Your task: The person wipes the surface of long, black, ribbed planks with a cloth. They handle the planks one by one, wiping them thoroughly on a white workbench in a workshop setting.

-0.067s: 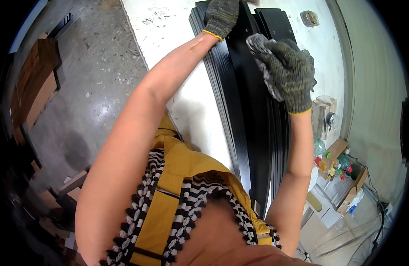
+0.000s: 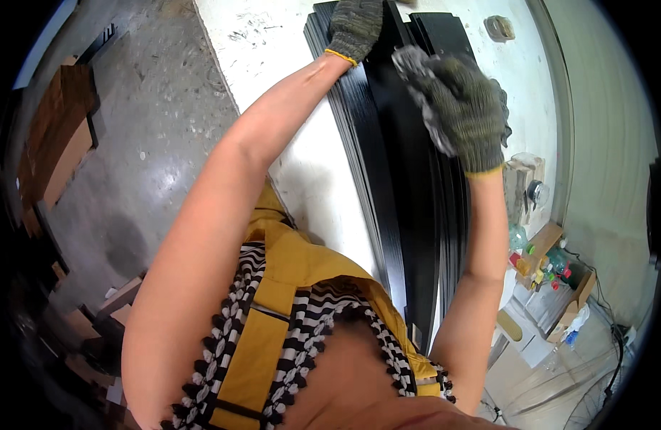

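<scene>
A long black board (image 2: 406,158) lies lengthwise in front of me, between a left stack of black boards (image 2: 359,136) and a right stack of black boards (image 2: 449,32). My left hand (image 2: 355,29), in a grey-green knit glove with a yellow cuff, rests at the far left edge of the long board. The picture's upper edge cuts off its fingers, so its grip is hidden. My right hand (image 2: 467,118), gloved the same way, is closed on a crumpled grey rag (image 2: 420,79) over the right side of the long board. The rag bulges out on both sides of the glove.
The boards lie on a white tabletop (image 2: 309,168). A small roll of tape (image 2: 499,29) sits at its far right. Wooden blocks (image 2: 525,183) and a cardboard box with bottles (image 2: 553,261) are to the right. Brown panels (image 2: 62,136) stand on the concrete floor (image 2: 158,93) at left.
My right hand has shifted slightly away from me and to the left with the rag. My left hand has barely moved.
</scene>
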Motion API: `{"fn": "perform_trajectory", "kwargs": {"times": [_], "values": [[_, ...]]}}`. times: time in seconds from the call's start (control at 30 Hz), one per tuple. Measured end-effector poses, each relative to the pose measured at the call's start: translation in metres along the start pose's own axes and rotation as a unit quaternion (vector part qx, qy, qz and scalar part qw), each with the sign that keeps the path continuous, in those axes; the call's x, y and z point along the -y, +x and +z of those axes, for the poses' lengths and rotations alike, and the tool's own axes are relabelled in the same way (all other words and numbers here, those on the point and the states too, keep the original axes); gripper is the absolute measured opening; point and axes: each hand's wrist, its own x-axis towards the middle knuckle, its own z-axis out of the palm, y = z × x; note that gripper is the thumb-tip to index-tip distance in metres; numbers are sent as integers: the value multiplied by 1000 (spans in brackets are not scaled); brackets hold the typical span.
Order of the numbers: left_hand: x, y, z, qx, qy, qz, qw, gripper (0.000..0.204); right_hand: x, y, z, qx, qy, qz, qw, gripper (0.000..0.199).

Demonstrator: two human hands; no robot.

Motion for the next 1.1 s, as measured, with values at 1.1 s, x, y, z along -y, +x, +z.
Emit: {"fn": "perform_trajectory", "kwargs": {"times": [1.1], "values": [[-30,60,-86,55,-491,-371,786,61,35,-166,-6,-40,77,124,988,40]]}}
